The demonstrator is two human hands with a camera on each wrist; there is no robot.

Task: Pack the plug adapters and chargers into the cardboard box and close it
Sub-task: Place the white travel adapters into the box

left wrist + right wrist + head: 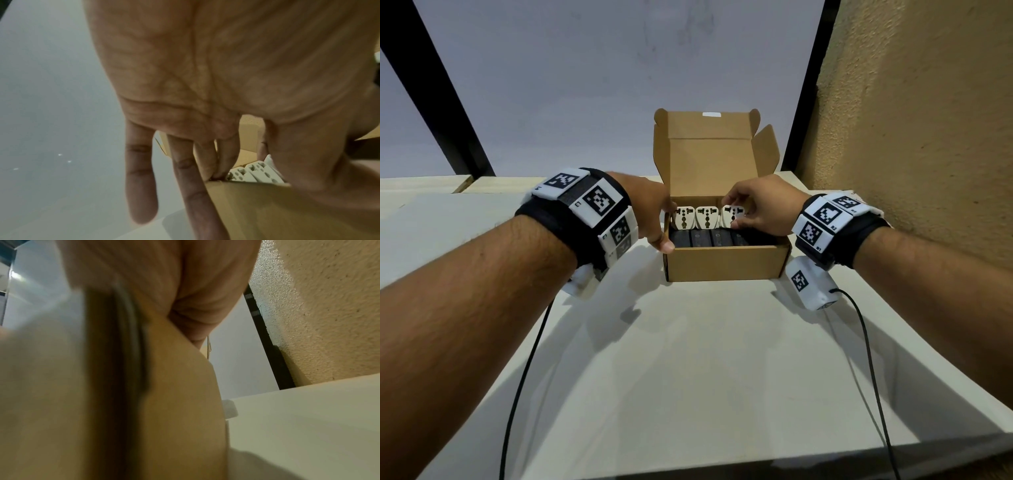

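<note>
Head view: cardboard box (722, 262) sits centre frame on the white table (688, 359), lid upright behind it, side flaps raised. Inside, a row of black chargers (710, 238) lies along the lower edge of the box; three white plug adapters (705, 217) stand side by side above them.

Right hand (763, 209), right of centre, pinches the rightmost adapter (732, 216) between thumb and curled fingers; the adapter is partly in the box.

Left hand (650, 209) rests on the box's left wall, thumb at the near corner. Left wrist view: fingers (141, 178) mostly straight, two fingertips dipping inside the wall beside the adapters.

Right wrist view: blurred, only cardboard and palm.
</note>
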